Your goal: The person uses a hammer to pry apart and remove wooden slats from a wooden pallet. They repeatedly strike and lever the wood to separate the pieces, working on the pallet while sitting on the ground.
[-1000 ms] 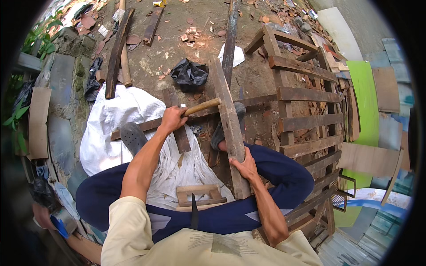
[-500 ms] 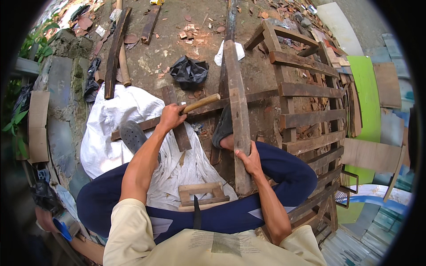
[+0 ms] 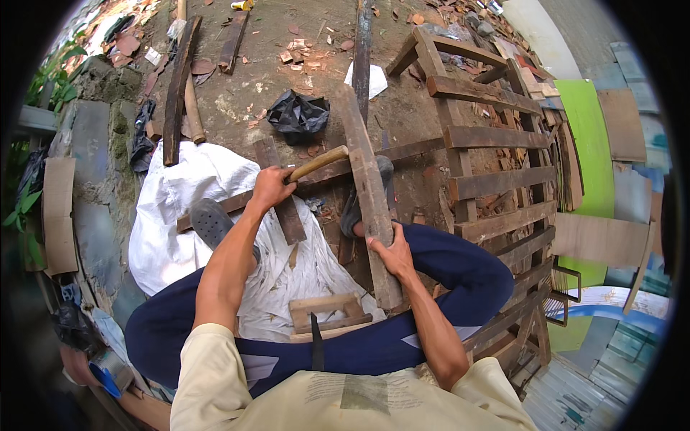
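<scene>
Head | left fingers clamp hammer handle | right fingers wrap plank (weathered) — white sack beneath

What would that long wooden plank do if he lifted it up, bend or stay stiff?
The weathered plank would probably stay stiff: it looks thick and runs straight under the right hand. It seems fairly heavy for one hand, being long and solid. Its rough, dry surface likely would not slip, though it might give splinters. The left hand holds a wooden hammer handle.
</scene>
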{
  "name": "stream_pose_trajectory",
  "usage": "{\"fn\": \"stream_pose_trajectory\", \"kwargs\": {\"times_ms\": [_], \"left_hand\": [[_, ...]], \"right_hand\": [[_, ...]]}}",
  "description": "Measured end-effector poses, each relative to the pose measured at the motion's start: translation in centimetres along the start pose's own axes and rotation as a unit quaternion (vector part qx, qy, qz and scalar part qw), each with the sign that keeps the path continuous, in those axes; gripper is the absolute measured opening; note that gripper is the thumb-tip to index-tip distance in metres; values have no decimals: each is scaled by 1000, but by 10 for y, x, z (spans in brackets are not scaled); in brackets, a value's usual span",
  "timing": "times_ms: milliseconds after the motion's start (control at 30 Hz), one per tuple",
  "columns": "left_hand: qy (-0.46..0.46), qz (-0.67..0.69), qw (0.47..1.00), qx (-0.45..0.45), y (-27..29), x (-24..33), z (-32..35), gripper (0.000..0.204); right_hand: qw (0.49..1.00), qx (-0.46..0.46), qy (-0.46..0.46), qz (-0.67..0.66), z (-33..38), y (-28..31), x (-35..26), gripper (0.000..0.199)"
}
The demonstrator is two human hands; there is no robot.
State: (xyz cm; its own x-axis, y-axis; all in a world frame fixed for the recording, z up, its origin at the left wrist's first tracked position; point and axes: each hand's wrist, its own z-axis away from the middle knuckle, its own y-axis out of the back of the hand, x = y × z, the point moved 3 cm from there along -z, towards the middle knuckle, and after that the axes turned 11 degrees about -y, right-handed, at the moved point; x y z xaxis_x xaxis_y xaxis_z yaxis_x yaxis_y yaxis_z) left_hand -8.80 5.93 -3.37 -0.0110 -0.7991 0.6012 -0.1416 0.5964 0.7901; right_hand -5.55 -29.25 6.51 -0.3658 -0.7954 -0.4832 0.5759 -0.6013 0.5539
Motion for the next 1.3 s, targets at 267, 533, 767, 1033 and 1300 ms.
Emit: {"fn": "stream_pose_trajectory", "kwargs": {"times_ms": [267, 533, 767, 1033, 1300], "left_hand": [[-8, 1, 1000, -6, -1, 0, -6, 39], [3, -6, 1000, -5, 0, -5, -4, 35], [-3, -3, 1000, -18, 4, -7, -11, 36], [20, 26, 999, 7, 5, -16, 4, 41], [36, 37, 998, -28, 8, -7, -10, 47]], "right_hand": [[999, 42, -7, -15, -4, 18, -5, 86], [999, 11, 17, 31, 16, 33, 4, 84], [982, 104, -38, -150, -25, 44, 21, 81], [997, -3, 70, 23, 47, 15, -9, 80], [974, 128, -87, -168, -18, 42, 18, 83]]}}
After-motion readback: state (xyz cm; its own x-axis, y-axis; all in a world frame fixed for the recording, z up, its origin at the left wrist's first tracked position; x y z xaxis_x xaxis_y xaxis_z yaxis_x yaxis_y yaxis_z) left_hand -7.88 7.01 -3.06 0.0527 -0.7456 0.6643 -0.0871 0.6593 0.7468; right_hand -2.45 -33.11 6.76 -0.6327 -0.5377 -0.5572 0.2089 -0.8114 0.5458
